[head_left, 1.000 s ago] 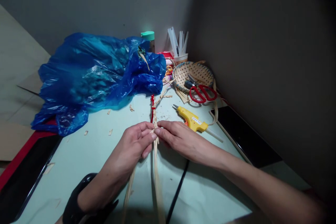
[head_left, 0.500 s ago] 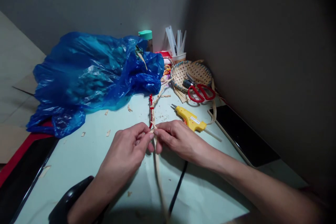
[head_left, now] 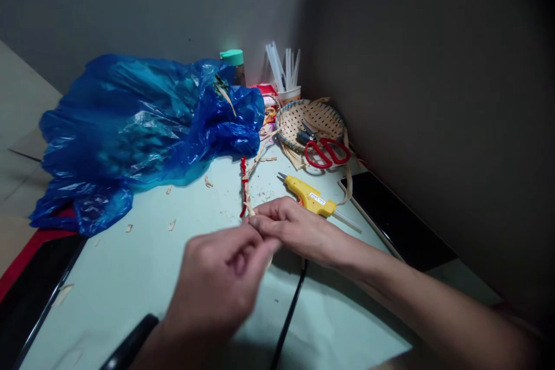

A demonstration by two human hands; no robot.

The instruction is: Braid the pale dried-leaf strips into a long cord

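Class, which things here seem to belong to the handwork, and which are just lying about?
Probably part of the work:
pale strip, at the right hand
yellow glue gun
red-handled scissors

Seemingly just lying about:
dark-screened device
blue bag
green-lidded bottle

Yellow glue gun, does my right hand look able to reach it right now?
Probably yes: the glue gun lies just beyond the right hand, with nothing visible between them. But that hand pinches the pale strip, so it would likely need to let go first.
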